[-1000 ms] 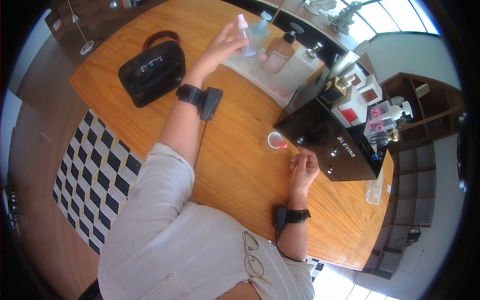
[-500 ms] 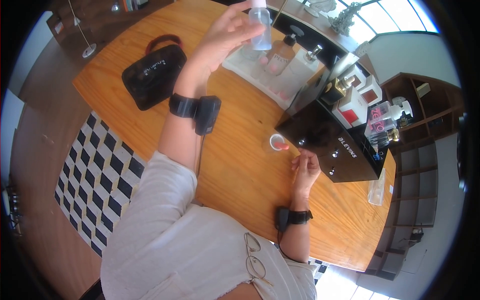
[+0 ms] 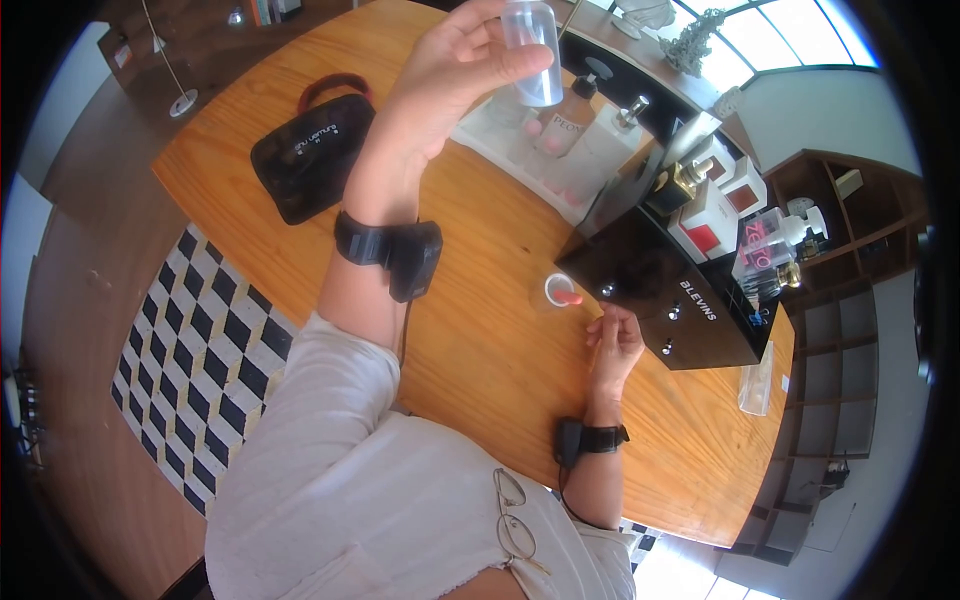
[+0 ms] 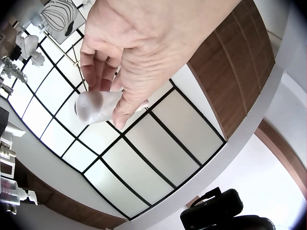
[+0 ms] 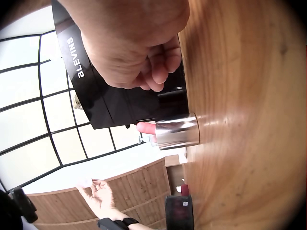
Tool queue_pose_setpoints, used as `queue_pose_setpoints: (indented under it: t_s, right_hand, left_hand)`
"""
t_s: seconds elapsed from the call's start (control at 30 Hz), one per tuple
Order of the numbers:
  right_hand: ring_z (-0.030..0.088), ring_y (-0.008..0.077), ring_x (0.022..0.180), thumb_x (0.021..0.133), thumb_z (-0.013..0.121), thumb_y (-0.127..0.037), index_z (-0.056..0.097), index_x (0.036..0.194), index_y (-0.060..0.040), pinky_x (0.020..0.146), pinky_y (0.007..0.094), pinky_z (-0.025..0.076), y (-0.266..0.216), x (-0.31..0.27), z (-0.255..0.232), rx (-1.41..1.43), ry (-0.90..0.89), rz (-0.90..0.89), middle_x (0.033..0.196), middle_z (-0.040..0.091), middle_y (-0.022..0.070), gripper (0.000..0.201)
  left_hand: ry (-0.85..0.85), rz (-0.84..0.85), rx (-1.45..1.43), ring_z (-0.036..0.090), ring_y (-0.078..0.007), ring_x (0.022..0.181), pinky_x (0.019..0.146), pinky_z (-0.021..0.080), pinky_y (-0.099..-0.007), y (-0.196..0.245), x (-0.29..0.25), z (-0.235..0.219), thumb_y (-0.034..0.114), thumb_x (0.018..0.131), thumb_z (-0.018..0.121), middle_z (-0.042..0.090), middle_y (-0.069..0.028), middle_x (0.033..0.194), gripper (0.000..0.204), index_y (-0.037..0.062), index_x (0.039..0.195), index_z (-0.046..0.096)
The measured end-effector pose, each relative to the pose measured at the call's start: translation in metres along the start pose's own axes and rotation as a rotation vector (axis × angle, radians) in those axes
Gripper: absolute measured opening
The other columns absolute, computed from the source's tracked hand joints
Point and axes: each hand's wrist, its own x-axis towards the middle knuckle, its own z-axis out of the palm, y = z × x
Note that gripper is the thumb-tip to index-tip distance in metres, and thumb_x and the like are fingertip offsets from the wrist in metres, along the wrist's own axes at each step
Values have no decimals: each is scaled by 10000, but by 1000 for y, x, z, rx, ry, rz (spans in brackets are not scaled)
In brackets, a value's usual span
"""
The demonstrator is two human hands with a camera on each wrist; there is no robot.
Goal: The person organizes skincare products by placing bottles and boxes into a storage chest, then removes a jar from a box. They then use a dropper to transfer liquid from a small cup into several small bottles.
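My left hand (image 3: 437, 85) grips a small clear bottle (image 3: 544, 88) high over the far side of the table, thumb across its side. The bottle's top runs past the head view's edge. In the left wrist view its base (image 4: 88, 109) faces the camera, with the windows behind. My right hand (image 3: 615, 345) rests at the table surface, fingers loosely curled and holding nothing. Beside it stands a small shiny cup (image 5: 177, 132) with a pink-red, round-tipped thing (image 5: 145, 128) sticking out. Just past that hand is a black drawer box (image 3: 640, 265) marked BLEVINS.
A white tray (image 3: 480, 138) at the back bears pump bottles, including an amber one (image 3: 572, 122). Boxes and a clear pump bottle (image 3: 770, 235) stand on the drawer box. A black pouch (image 3: 310, 165) lies at the left; a clear case (image 3: 757, 380) lies at the right edge.
My left hand has lifted the bottle away from the tray, up and nearer to me, so its pink cap has left the head view. The right hand has stayed in place.
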Motion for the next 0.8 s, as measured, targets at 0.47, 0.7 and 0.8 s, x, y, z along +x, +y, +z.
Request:
queue_pose_setpoints:
  t_s: [0.47,0.7,0.8]
  right_hand:
    - [481,25,529,1014,607,-200,671,991,-10,501,174,373,2,1,-1,15,-5,8,659,612,-8,202]
    - [483,24,533,1014,606,-186,671,992,-3,502,175,377,2,0,-1,0,-14,2,661,613,-5,196]
    - [484,24,532,1014,604,-180,671,992,-1,502,176,379,1,0,0,-10,-16,7,661,613,-3,192]
  left_hand:
    - [10,-1,-42,639,-202,1114,957,531,-311,5,-1,7,34,911,697,656,-103,1184,453,19,1325,513]
    - [17,-24,-19,618,-228,1188,989,519,-316,10,-4,12,83,959,651,632,-153,1256,459,23,1373,463]
    - [39,-51,2,610,-234,1206,1000,514,-320,14,-6,16,104,976,631,619,-174,1286,461,25,1389,443]
